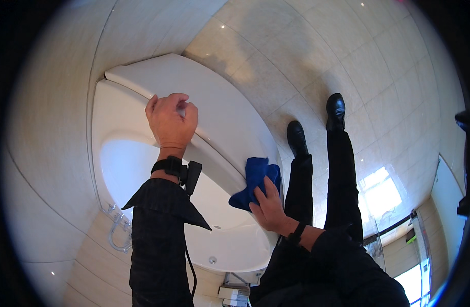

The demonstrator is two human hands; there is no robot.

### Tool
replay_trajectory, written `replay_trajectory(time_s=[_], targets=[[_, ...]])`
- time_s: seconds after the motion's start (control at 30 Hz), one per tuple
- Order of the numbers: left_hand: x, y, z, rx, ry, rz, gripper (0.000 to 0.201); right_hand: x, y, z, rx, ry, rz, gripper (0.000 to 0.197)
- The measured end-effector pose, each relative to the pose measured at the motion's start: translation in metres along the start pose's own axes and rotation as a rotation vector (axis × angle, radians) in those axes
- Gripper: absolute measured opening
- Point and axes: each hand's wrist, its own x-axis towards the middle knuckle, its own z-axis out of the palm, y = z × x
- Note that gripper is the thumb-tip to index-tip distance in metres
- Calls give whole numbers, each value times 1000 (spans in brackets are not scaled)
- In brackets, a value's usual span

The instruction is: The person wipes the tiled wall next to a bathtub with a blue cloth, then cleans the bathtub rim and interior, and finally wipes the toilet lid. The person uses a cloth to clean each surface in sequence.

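My right hand (268,206) presses a folded blue cloth (256,175) onto the rim of a white bathtub (220,105), near its right end. The thumb and fingers bear on the cloth, which drapes over the tub's outer edge. My left hand (172,123) is over the tub's rim farther to the left, its fingers curled in loosely. Nothing shows in it, and I cannot tell whether it touches the rim. A black band with a small box sits on my left wrist, and another black band is on my right wrist.
Tiled walls (56,128) border the tub on the left. A chrome tap (120,233) stands at its lower left, and a drain (212,260) shows inside. Black shoes (335,110) stand on the beige tiled floor (383,97). A glass door frame (424,256) is at lower right.
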Motion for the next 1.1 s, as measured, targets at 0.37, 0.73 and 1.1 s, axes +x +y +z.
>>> replay_trajectory(time_s=[0.37,0.73,1.1], targets=[[2,1,0,34,-5,19,14,175,121,32,244,-87,33,69],[-8,-3,-7,47,-47,-22,13,78,165,65,-296,-125,-60,26],[7,10,1,3,-28,41,11,276,124,26,-61,-146,-276,44]])
